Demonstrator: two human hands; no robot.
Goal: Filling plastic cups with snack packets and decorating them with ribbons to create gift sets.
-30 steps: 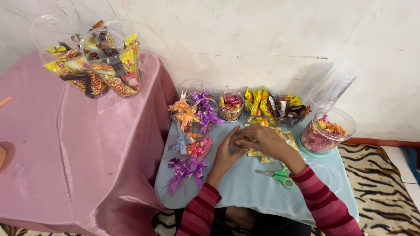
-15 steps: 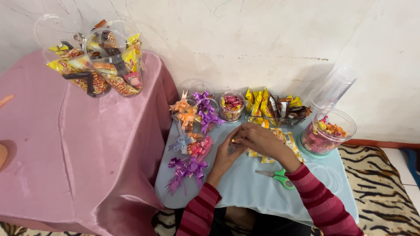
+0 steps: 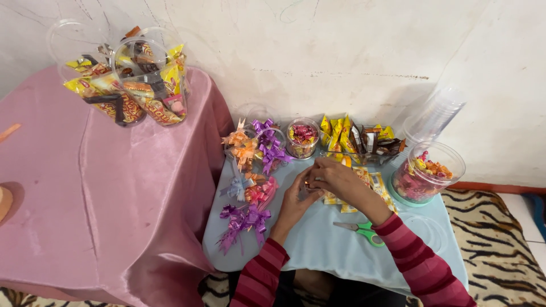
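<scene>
Tables first, since they fill most of my view: a pink-draped table (image 3: 85, 187) well off to the left of my fingers, carrying two clear tubs of wrapped snacks (image 3: 128, 79), and the low table with the pale blue cloth (image 3: 341, 256) directly under my hands. Just left of my fingertips lies a scatter of ribbon bows (image 3: 250, 170), orange, purple and pink. Beyond my fingers stand a small clear jar of sweets (image 3: 302, 137) and a row of yellow snack packets (image 3: 352, 136); to the right, a wider clear tub of sweets (image 3: 426, 173) beneath a stack of clear cups (image 3: 435, 113). Green-handled scissors (image 3: 361, 230) lie near my right forearm, untouched.

My left hand (image 3: 296, 199) and right hand (image 3: 341, 181) meet over the cloth, fingers curled inward and nearly closed, tips touching around a small wrapped item (image 3: 309, 185). I see only a sliver of it, reddish-gold, so I cannot tell whether it is a sweet or a bit of ribbon. It sits pinched between both sets of fingertips, just above the cloth and beside more yellow packets.

I judge it very light and soft, probably crinkly and a little slippery in its wrapper, easy to crush. A gentle fingertip pinch at its ends suits it better than a full grasp.
</scene>
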